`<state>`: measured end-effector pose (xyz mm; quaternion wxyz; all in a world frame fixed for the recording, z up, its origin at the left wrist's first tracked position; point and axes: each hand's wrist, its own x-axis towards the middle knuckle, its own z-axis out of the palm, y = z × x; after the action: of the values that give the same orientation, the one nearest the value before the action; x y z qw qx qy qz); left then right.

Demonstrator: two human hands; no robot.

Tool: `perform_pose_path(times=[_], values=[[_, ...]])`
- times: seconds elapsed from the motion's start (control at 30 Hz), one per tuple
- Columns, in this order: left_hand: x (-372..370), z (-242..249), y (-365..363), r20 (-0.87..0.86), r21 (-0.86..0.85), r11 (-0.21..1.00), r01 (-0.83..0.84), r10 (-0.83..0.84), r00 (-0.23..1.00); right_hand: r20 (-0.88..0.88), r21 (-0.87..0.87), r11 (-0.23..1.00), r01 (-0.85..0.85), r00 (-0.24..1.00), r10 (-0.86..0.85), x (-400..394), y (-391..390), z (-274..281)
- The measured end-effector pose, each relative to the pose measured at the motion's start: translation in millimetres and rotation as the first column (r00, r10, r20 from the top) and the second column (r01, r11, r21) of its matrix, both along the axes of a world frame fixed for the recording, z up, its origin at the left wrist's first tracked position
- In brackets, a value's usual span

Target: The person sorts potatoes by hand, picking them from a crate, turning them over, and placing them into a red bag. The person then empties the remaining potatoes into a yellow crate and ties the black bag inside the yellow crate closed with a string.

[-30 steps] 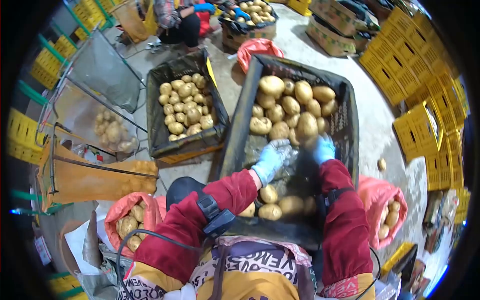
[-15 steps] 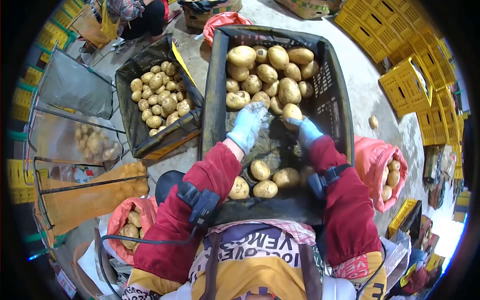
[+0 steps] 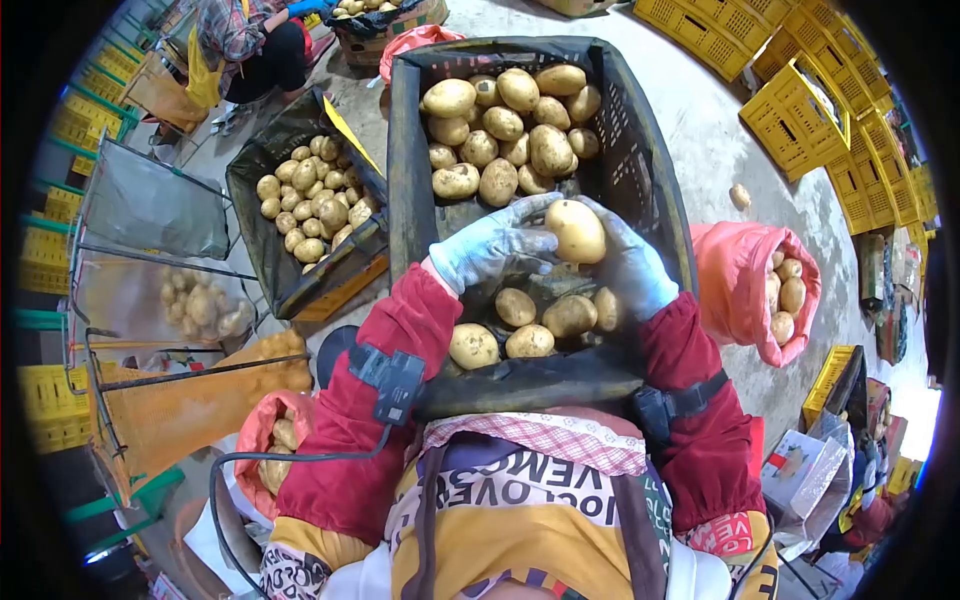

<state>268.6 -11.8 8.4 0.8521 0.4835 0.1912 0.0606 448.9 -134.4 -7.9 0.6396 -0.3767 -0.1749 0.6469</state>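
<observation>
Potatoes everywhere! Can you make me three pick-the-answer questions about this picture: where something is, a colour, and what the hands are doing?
1. Where does the open pink mesh sack of potatoes sit?
A. right of the big black plastic crate
B. inside that crate
C. on the person's lap

2. What colour are the stacked plastic crates at the upper right?
A. blue
B. yellow
C. white

3. What are the gloved left hand and right hand doing?
A. resting empty
B. tying a sack
C. holding one large yellow potato

Answers: 1 A, it stands on the floor beside the crate. 2 B, they are plainly yellow. 3 C, both gloves cup the potato above the crate.

matt potato (image 3: 574,230), black plastic crate (image 3: 640,150)
</observation>
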Motion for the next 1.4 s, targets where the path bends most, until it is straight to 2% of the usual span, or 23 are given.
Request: perform_pose_path(times=[0.07, 0.1, 0.13, 0.2, 0.4, 0.5, 0.6, 0.7, 0.77, 0.87, 0.93, 1.0, 1.03, 1.07, 1.1, 1.13, 1.17, 1.2, 1.23, 1.27, 1.33, 1.37, 1.4], values=[[0.7, -3.8, -8.3, 0.097, -0.036, 0.999, 0.002, 0.001, 0.995, 0.031, 0.074, 0.997, 0.005, 1.000, -0.007, 8.1, 2.0, -12.6], [1.1, -8.9, -7.1, 0.090, -0.051, 0.999, -0.017, 0.022, 0.996, -0.036, 0.059, 0.998, -0.002, 0.999, 0.004, 12.5, -1.6, -12.8], [1.1, -12.6, -4.2, 0.080, -0.047, 0.999, -0.021, 0.025, 0.996, -0.046, 0.063, 0.998, -0.004, 0.999, 0.007, 14.7, -2.7, -13.3], [3.1, -15.2, -0.6, 0.203, 0.018, 1.000, 0.026, -0.029, 0.979, 0.012, 0.055, 0.998, -0.031, 0.999, 0.031, 16.6, -3.8, -9.9], [2.9, -16.1, -3.4, 0.192, 0.004, 1.000, 0.000, 0.000, 0.981, -0.033, 0.032, 0.999, -0.034, 0.999, 0.035, 16.3, -3.5, -19.4], [1.3, -12.9, -5.1, 0.195, -0.075, 0.997, -0.004, 0.018, 0.981, -0.034, 0.042, 0.998, -0.043, 0.998, 0.045, 14.4, -2.2, -21.2], [-0.7, -11.8, -8.0, 0.160, -0.183, 0.983, -0.033, 0.063, 0.985, 0.078, 0.064, 0.997, 0.048, 0.996, -0.053, 7.8, -1.3, -21.3], [-0.3, -17.6, -4.9, 0.188, -0.096, 0.994, -0.043, 0.061, 0.980, 0.095, 0.102, 0.995, 0.016, 0.995, -0.025, 6.5, -0.9, -20.2], [0.7, -20.2, -6.2, 0.234, 0.235, 0.970, -0.065, 0.009, 0.972, 0.112, 0.127, 0.990, -0.065, 0.992, 0.051, 5.9, -0.9, -24.7], [-10.0, -17.0, -6.6, 0.128, 0.265, 0.964, -0.015, -0.020, 0.992, 0.045, 0.039, 0.987, -0.159, 0.987, 0.157, 3.9, -4.0, -20.6], [-13.3, -8.8, -10.5, 0.118, 0.303, 0.953, 0.002, -0.040, 0.992, 0.022, 0.041, 0.986, -0.161, 0.987, 0.160, 0.9, -2.7, -24.0], [-11.6, -0.8, -18.7, -0.003, 0.155, 0.986, -0.069, 0.071, 0.998, 0.223, 0.148, 0.981, -0.123, 0.971, 0.088, -8.8, -5.9, -17.0], [-9.1, -10.8, -19.0, -0.046, 0.191, 0.981, -0.040, 0.050, 0.998, 0.377, 0.120, 0.982, -0.148, 0.921, 0.093, -12.6, -8.0, -13.6], [-7.1, -22.2, -23.2, -0.045, 0.184, 0.982, -0.038, 0.047, 0.998, 0.378, 0.114, 0.983, -0.146, 0.921, 0.093, -8.2, -9.9, -20.0], [-5.0, -33.4, -28.8, -0.070, 0.185, 0.981, 0.057, -0.044, 0.997, 0.586, -0.041, 0.961, -0.273, 0.773, 0.244, -1.2, -10.0, -28.7], [-2.4, -44.5, -34.4, -0.094, 0.184, 0.971, 0.149, -0.134, 0.986, 0.730, -0.218, 0.909, -0.354, 0.560, 0.393, 4.4, -10.3, -36.6], [2.1, -55.4, -40.8, -0.275, 0.258, 0.923, 0.286, -0.214, 0.937, 0.775, -0.322, 0.858, -0.400, 0.410, 0.482, 4.5, -13.1, -27.4], [6.3, -51.0, -50.2, -0.453, 0.301, 0.853, 0.426, -0.265, 0.851, 0.877, -0.427, 0.813, -0.397, 0.036, 0.479, 4.4, -16.9, -19.7], [6.8, -46.6, -60.4, -0.537, 0.263, 0.834, 0.485, -0.291, 0.792, 0.870, -0.483, 0.770, -0.417, -0.123, 0.478, 3.1, -21.1, -19.3], [6.1, -50.6, -68.3, -0.516, 0.388, 0.763, 0.518, -0.285, 0.808, 0.840, -0.542, 0.724, -0.426, -0.280, 0.464, 3.7, -25.3, -20.4], [12.8, -56.8, -73.2, -0.597, 0.550, 0.566, 0.615, -0.248, 0.763, 0.853, -0.521, 0.708, -0.477, -0.256, 0.455, 11.2, -29.8, -32.5], [13.4, -59.4, -71.8, -0.590, 0.550, 0.571, 0.609, -0.251, 0.768, 0.833, -0.520, 0.712, -0.472, -0.094, 0.546, 13.2, -29.0, -28.8], [12.8, -64.0, -68.9, -0.468, 0.516, 0.736, 0.438, -0.186, 0.864, 0.786, -0.518, 0.717, -0.466, 0.071, 0.614, 15.5, -27.3, -25.7]])
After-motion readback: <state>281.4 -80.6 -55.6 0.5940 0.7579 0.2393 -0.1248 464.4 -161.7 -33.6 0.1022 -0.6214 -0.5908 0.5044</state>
